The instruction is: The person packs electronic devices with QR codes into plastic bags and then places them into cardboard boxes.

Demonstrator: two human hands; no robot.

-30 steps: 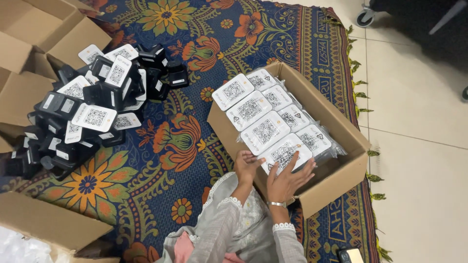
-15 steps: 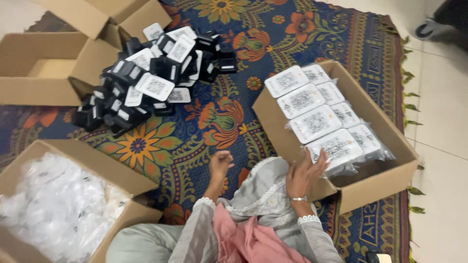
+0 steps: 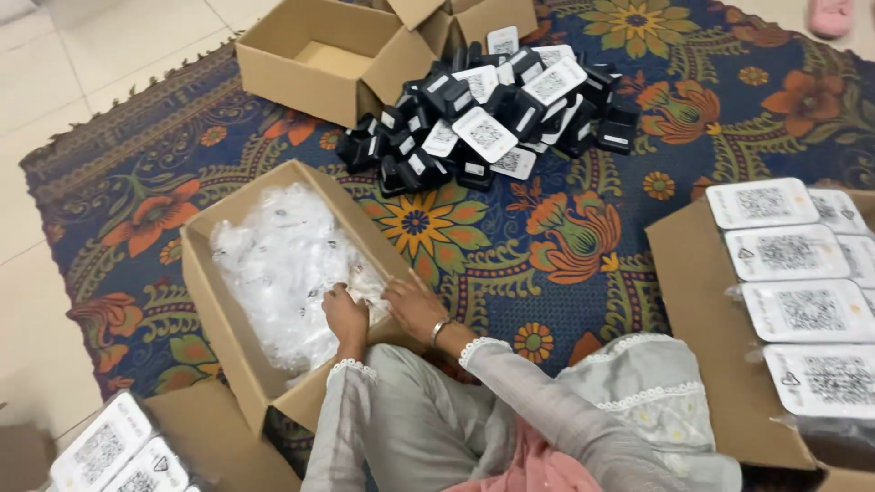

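Head view: both hands' fingers [image 3: 339, 293] touch clear bags [image 3: 287, 264].

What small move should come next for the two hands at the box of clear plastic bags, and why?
Probably close the left hand on one clear plastic bag and lift it out. Both hands are at the near rim of the open cardboard box, the left reaching into the bags, the right hand on the box's edge, and neither plainly holds anything.

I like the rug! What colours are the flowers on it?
Mostly orange and yellow flowers with green leaves, on a dark blue rug. Head view.
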